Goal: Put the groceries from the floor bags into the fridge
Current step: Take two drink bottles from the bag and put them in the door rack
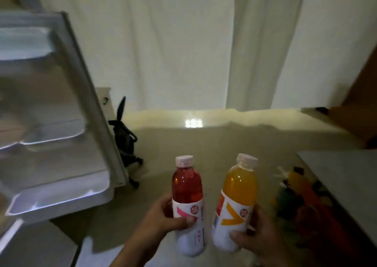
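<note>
Left hand (163,218) grips red drink bottle (187,201), right hand (259,240) orange drink bottle (236,203), fingers curled round labels; upright, probably for the open fridge door's shelves (61,193).

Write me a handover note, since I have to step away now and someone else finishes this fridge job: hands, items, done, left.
Left hand: grip round the red drink bottle, upright, cap on.
Right hand: grip round the orange drink bottle, upright, cap on.
Fridge door stands open at left; the door shelves that show hold nothing I can make out.
Colourful groceries lie blurred on the floor at right.
Done: two bottles picked up.
Left: shelve both bottles, then the remaining floor groceries.
</note>
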